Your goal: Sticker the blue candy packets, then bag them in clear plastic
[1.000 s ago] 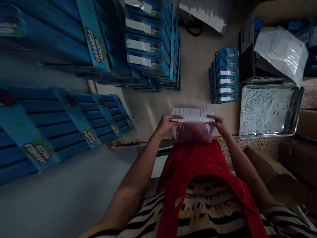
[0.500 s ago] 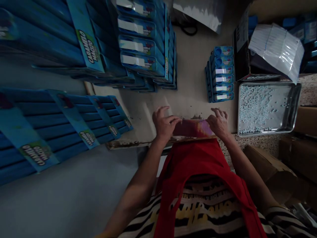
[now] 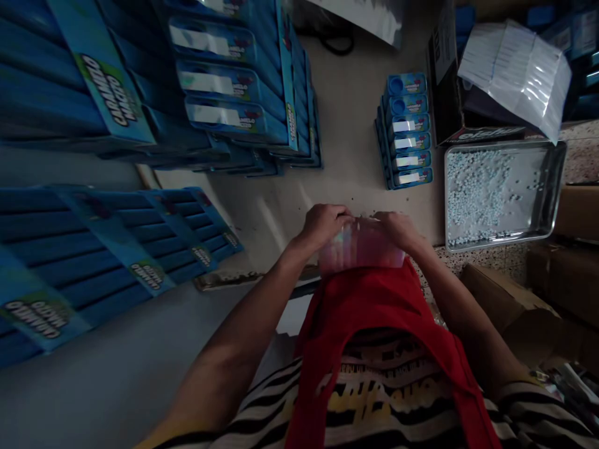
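A pink, shiny, see-through piece that looks like a plastic sleeve or film [image 3: 362,251] stands at the table's front edge, against the red apron [image 3: 369,290]. My left hand [image 3: 324,226] is closed on its upper left part, fingers curled over the top edge. At the upper right, my right hand [image 3: 397,229] grips the same piece, its fingertips partly hidden behind it. The two hands are a short way apart. Whether anything is inside the pink piece I cannot tell.
Large stacks of blue cartons [image 3: 234,118] stand at the left, with more blue cartons [image 3: 93,249] nearer. A smaller blue stack [image 3: 407,134] stands ahead on the table [image 3: 346,125]. At the right lie a metal tray [image 3: 528,221] of small pale beads and an open box [image 3: 468,106] with clear plastic.
Both hands have drawn closer together, and their raised fingers have curled in. The pink piece now stands taller and looks lighter and shinier. The view has shifted slightly.
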Tool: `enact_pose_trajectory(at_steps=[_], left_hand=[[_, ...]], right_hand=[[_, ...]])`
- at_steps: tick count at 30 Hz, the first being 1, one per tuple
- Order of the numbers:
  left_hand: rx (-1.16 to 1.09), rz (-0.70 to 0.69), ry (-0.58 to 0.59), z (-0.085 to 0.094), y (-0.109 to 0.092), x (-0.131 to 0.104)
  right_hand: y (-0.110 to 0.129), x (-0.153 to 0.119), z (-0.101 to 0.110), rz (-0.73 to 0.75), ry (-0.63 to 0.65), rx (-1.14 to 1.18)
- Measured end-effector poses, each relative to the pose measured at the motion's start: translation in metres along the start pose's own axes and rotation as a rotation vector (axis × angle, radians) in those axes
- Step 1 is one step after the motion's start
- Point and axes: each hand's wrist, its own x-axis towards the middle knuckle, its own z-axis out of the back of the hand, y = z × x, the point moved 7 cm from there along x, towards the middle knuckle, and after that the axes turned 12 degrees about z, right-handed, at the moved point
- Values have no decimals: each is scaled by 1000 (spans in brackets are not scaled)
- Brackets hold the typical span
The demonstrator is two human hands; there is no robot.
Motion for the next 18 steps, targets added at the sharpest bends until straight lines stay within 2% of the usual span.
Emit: enact_pose_trajectory(at_steps=[5, 9, 11, 15, 18], left_hand=[[-97, 74, 53, -11, 29, 24], [-268, 193, 112, -24, 66, 35], [-418, 270, 103, -36, 78, 36], [-735, 451, 59, -66, 84, 34], [-886, 483, 126, -87, 72, 33]], right_hand=[[-46, -19, -12, -105, -35, 95], [-94, -26, -32, -190, -180, 271], [-121, -32, -46, -235, -258, 406], [-167, -42, -63, -287, -436, 737], [-189, -49, -56, -379, -529, 692]])
